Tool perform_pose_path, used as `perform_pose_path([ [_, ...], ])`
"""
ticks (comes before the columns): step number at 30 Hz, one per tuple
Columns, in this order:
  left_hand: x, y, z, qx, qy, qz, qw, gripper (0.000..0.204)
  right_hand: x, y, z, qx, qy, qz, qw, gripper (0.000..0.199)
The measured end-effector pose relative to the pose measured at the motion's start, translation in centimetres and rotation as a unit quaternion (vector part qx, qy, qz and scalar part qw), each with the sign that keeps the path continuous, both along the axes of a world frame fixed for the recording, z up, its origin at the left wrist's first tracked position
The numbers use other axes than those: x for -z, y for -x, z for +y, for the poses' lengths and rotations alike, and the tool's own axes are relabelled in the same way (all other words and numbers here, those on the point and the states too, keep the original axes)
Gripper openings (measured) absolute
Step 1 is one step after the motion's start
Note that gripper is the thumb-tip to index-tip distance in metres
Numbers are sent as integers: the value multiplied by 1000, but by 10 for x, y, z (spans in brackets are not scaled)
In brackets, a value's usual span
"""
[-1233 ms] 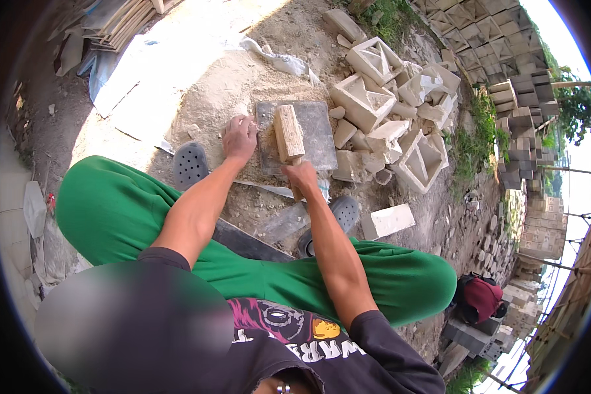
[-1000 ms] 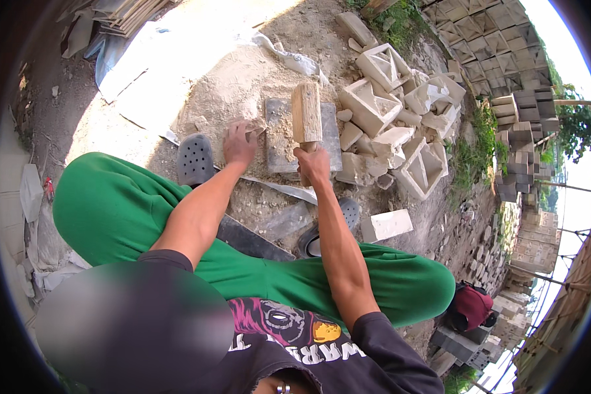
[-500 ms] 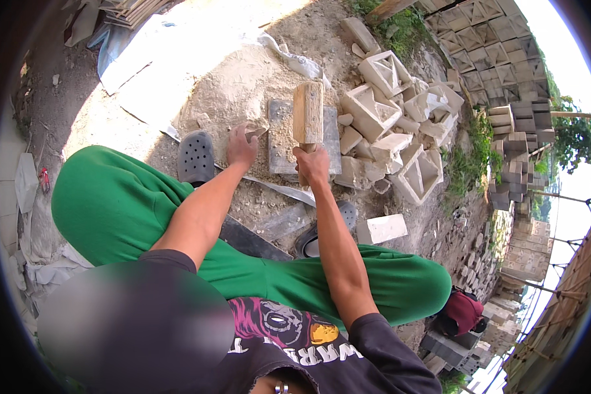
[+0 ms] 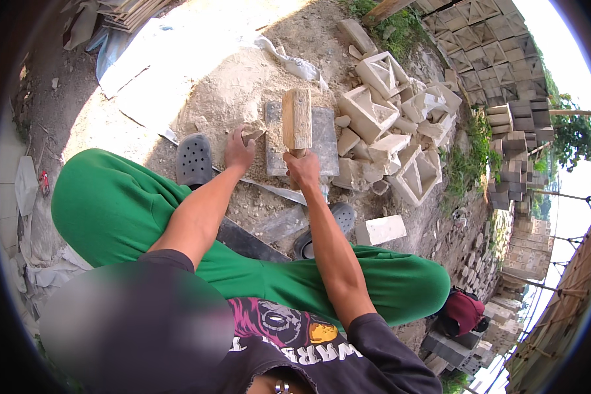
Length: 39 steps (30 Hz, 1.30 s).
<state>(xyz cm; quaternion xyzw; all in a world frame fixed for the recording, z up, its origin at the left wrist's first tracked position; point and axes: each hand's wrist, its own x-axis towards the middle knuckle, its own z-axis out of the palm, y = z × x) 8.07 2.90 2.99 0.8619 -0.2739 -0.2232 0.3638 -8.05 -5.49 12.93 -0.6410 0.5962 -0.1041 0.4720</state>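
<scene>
While the left hand point(image 4: 239, 148) presses sand, the right hand point(image 4: 302, 169) (fist closed) raises a wooden mallet point(image 4: 297, 119).

- Mallet point(image 4: 297, 118): bare wood, matt, pale and dusty.
- Slab point(image 4: 322, 134): grey, flat, probably stone or metal; sandy grit on it.
- Cast blocks point(image 4: 381, 111): rough, chalky, matt.
- Clog point(image 4: 194, 160): grey perforated plastic or rubber.
- Trousers point(image 4: 111, 210): smooth green cloth.

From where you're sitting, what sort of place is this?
Probably an outdoor yard where decorative concrete blocks are made: a heap of hollow cast blocks on bare ground, stacked rows of blocks behind, and a pile of sandy mix.
</scene>
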Motion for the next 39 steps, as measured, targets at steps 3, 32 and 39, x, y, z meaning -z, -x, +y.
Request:
perform_pose_path([
  [3, -10, 2, -8, 9, -6, 20, 1000, 54, 43, 15, 2, -53, -4, 102, 993, 37],
  [32, 5, 1, -39, -69, -7, 140, 988, 63, 63, 53, -19, 44, -59, 120, 990, 33],
  [39, -4, 2, -39, -117, 43, 112, 986, 57, 37, 42, -14, 110, -161, 0, 981, 29],
])
